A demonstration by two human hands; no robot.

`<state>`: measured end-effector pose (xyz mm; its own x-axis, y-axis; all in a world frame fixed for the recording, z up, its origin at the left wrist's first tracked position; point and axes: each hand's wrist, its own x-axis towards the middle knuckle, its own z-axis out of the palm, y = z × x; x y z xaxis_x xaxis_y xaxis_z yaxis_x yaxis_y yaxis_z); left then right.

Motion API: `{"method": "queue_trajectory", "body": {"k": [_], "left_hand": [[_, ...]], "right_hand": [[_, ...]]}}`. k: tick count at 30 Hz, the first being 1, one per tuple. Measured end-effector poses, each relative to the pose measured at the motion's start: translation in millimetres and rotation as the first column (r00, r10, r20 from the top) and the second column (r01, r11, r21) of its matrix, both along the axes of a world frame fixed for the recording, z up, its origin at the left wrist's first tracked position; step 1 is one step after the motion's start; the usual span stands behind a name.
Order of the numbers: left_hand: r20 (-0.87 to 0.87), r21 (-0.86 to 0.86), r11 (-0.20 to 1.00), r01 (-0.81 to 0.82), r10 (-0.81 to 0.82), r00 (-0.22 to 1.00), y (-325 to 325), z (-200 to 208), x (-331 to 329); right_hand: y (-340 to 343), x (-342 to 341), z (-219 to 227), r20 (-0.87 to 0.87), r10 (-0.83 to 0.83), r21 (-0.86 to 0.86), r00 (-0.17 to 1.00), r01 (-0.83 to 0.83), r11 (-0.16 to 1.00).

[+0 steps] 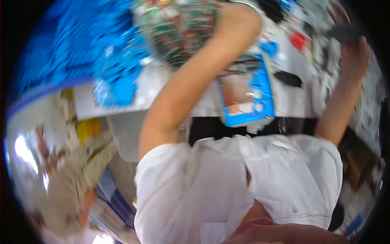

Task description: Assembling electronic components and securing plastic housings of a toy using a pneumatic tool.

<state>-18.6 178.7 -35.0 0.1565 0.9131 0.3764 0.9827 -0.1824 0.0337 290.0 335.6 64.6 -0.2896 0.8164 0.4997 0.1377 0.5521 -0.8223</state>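
Observation:
My left hand point(240, 19) reaches far forward at the top edge, beside a heap of green circuit boards point(170, 30) that seem to lie in clear plastic. Its fingers are cut off or smeared by motion. Out at the far right, my right hand point(354, 61) is raised with a dark grey, flat-looking object point(345, 34) in its grip; blur hides the kind. Between my arms lies a blue-edged tray or mat point(248, 118), with a thin red wire point(254, 114) across it. A small black object point(288, 79) rests right of it.
Blue parts in clear bags point(118, 81) and a large blue mass point(61, 49) fill the left of the white table point(91, 101). A red item point(297, 40) and blurred grey-white clutter point(325, 81) lie toward the right. Another person in beige point(61, 195) is at lower left.

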Motion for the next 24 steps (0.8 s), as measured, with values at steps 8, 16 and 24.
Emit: {"method": "queue_trajectory", "body": {"k": [8,16,24], "left_hand": [[0.012,-0.16,0.983,-0.092,0.095,0.995,15.1,-23.4,-1.6],[0.6,-0.011,0.993,-0.118,0.101,0.793,29.5,13.8,20.9],[0.843,0.356,0.932,-0.071,-0.288,0.454,-168.0,19.4,98.3]], "right_hand": [[41.8,-28.1,-70.4,-0.203,0.5,-0.302,0.842,-0.539,0.786],[-40.6,-36.6,-31.9,-0.208,0.561,-0.271,0.801,-0.598,0.754],[-172.6,-50.9,2.9,-0.617,0.5,-0.254,0.608,-0.755,0.605]]}}
